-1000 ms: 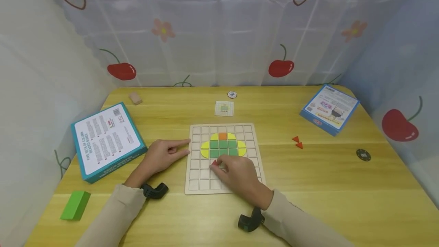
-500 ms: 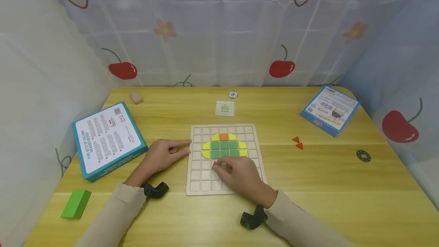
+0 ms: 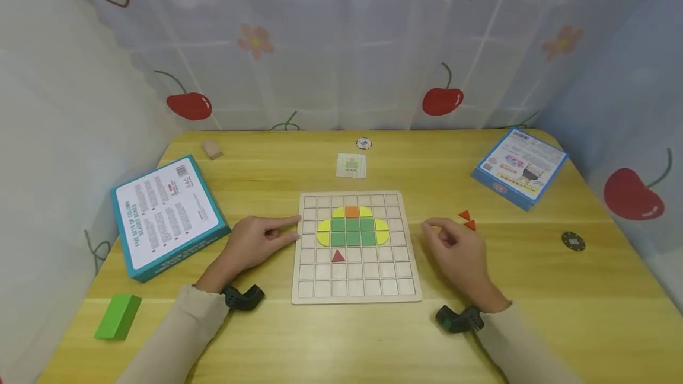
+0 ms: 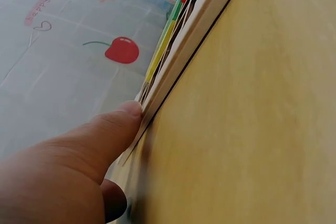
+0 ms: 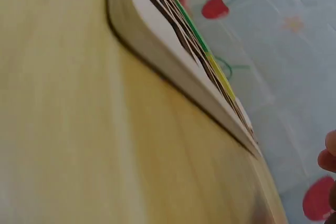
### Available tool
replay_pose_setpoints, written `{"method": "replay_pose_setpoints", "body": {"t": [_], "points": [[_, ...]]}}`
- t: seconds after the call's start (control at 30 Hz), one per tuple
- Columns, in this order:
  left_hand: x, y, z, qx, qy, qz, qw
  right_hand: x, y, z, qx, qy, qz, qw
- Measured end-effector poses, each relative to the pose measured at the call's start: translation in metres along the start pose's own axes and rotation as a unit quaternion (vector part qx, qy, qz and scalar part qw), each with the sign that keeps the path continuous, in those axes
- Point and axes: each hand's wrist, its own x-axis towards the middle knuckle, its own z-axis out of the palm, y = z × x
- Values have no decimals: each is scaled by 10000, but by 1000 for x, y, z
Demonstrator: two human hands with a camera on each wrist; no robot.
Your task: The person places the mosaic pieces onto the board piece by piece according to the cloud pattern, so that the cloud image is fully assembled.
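A wooden grid board [image 3: 373, 286] lies in the middle of the table. On it sit several green squares [image 3: 353, 224], several yellow rounded pieces [image 3: 323, 238] and an orange square [image 3: 352, 212]. One red triangle [image 3: 338, 256] rests in a cell just below the green rows. My left hand [image 3: 253, 245] touches the board's left edge with extended index finger and thumb; in the left wrist view the thumb [image 4: 126, 116] meets that edge. My right hand [image 3: 461, 253] is off the board's right side, fingers loosely bent, holding nothing visible. Two orange-red triangles [image 3: 467, 220] lie just beyond its knuckles.
A small pattern card [image 3: 351, 166] and a white-and-red chip [image 3: 363, 143] lie behind the board. A teal box [image 3: 171, 218] and green block [image 3: 118, 316] stand left. A blue box [image 3: 520, 168] and black chip [image 3: 573, 241] are right. A brown block [image 3: 211, 149] sits back left.
My right hand has let go of the red triangle on the board and moved right, past the board's edge. My left hand stays at the left edge. The head view has shifted slightly.
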Motion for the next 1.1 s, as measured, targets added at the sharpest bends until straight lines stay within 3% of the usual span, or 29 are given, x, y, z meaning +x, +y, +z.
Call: {"method": "replay_pose_setpoints", "body": {"t": [0.13,0.37,0.53,0.87,0.97,1.1], "points": [[-1,1,-1,82,121,78,9999,2,28,-36,-635,-27,492,9968],[-3,0,-3,103,149,66,9998,3,51,-70,-1224,-1005,1068,9816],[-1,-2,-1,79,68,28,9999,1,52,-68,-1556,-1363,1090,9723],[0,0,0,92,7,-17,10000,-4,55,-61,-1818,-1311,1035,9690],[0,0,0,78,19,-16,10000,-4,53,-60,-1813,-1224,949,9712],[1,1,0,69,34,10,10000,-6,43,-46,-1514,-797,474,9841]]}}
